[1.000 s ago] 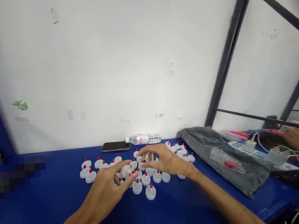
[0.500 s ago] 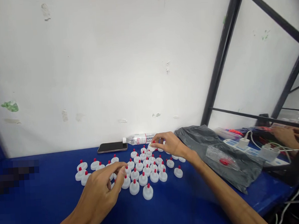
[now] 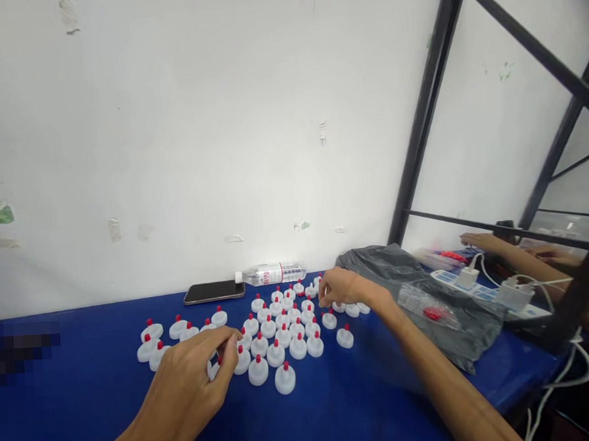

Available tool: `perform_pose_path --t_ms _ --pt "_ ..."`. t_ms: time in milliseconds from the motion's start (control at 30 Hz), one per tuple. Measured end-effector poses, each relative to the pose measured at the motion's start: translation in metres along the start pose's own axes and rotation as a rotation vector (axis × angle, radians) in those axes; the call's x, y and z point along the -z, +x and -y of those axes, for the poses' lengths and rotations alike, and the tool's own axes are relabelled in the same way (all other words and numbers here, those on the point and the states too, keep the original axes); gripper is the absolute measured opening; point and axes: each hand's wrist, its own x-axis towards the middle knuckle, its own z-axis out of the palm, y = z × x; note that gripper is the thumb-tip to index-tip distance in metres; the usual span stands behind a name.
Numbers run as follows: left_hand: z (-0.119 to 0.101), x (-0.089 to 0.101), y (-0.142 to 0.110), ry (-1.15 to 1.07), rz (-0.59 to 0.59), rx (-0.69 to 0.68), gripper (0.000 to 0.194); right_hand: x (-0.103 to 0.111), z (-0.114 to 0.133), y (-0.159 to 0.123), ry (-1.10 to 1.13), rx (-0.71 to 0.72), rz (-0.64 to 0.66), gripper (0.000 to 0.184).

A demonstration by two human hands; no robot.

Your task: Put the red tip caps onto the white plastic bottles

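Several white caps with red tips [image 3: 280, 326] stand in rows on the blue table [image 3: 334, 409]. My left hand [image 3: 189, 384] rests on the table at the near left of the group, fingers curled around a white cap with a red tip at about the front row. My right hand [image 3: 340, 287] is at the far right of the group, fingers pinched together over the caps there; what they hold is hidden. One cap [image 3: 285, 377] stands nearest to me at the front.
A dark phone [image 3: 213, 291] and a lying water bottle [image 3: 270, 274] sit against the white wall. A grey plastic bag [image 3: 427, 305] with a clear packet of red tips [image 3: 430, 312] lies right. Beyond a black frame [image 3: 418, 128], another person's arms [image 3: 518, 255] reach over a power strip [image 3: 480, 290].
My right hand moved from the middle of the caps to the far right edge and closed its fingers. My left hand curled in at the front left. The other person's arm reached further left.
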Motion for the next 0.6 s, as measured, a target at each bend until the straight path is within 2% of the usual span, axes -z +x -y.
perform_pose_path --t_ms 100,233,433,600 --pt "0.001 0.000 -0.002 0.010 0.012 -0.007 0.028 -0.002 -0.001 0.000 -0.023 -0.052 0.076 0.013" --pt "0.001 0.000 -0.002 0.013 0.009 -0.023 0.028 -0.008 0.003 0.005 -0.042 -0.071 0.095 0.013" --pt "-0.001 0.000 -0.001 0.031 0.004 -0.039 0.030 -0.011 0.006 0.006 -0.050 -0.040 0.047 0.007" --pt "-0.004 0.002 -0.001 0.055 -0.003 -0.047 0.028 -0.002 0.005 -0.001 0.015 -0.009 -0.019 0.010"
